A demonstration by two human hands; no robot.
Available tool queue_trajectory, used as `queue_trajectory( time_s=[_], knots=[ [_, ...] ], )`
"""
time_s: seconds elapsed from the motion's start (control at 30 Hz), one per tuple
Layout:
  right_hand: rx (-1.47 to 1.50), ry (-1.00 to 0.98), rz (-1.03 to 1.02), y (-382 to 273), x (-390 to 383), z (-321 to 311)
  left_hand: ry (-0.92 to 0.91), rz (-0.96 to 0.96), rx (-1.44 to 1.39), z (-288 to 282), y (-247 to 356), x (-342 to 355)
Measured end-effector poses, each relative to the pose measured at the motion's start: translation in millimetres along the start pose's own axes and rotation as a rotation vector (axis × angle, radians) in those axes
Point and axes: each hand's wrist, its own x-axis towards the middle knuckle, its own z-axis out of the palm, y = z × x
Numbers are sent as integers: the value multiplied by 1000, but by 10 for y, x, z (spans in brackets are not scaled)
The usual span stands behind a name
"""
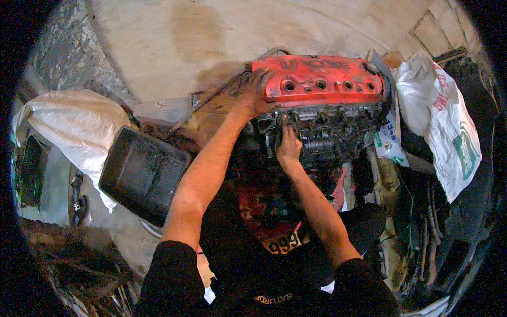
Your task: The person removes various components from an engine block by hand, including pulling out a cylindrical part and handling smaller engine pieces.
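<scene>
A car engine stands in front of me, with a red valve cover on top and dark, greasy metal on its near side. Round holes run in a row along the cover. My left hand grips the cover's left end, its fingers partly blurred and darkened. Lower down, my right hand reaches up to the engine's near side below the cover. Its visible fingers are stretched out against the dark metal around the ports. Whatever lies under those fingers is hidden.
A black plastic tray lies left of my left arm, beside a whitish sack. Right of the engine hang a printed white sack and a small plastic packet. A metal bar slants behind my left hand.
</scene>
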Motion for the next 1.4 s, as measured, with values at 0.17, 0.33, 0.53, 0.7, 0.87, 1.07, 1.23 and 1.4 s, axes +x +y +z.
queue_trajectory(
  time_s=[0.17,0.33,0.53,0.7,0.87,1.07,1.23,1.4],
  knots=[
    [-79,-127,-60,45,5,-50,191,86,-26,158,-292,-93],
    [-38,-77,-215,244,35,-182,123,131,119,156,-149,-306],
    [17,-212,49,-81,27,-76,54,-34,-57,192,-349,-374],
    [22,-132,108,-212,-288,417,76,-93,-215,417,-622,-355],
    [61,-308,381,-143,-421,332,-65,-241,-185,487,-732,-455],
    [184,-66,204,-96,-437,163,-694,-382,0,328,-511,-543],
    [-35,-487,132,37,-653,312,-845,-496,53,685,-851,-518],
    [-10,-498,-12,73,-723,237,-1033,-392,130,777,-1045,-659]
  ],
)
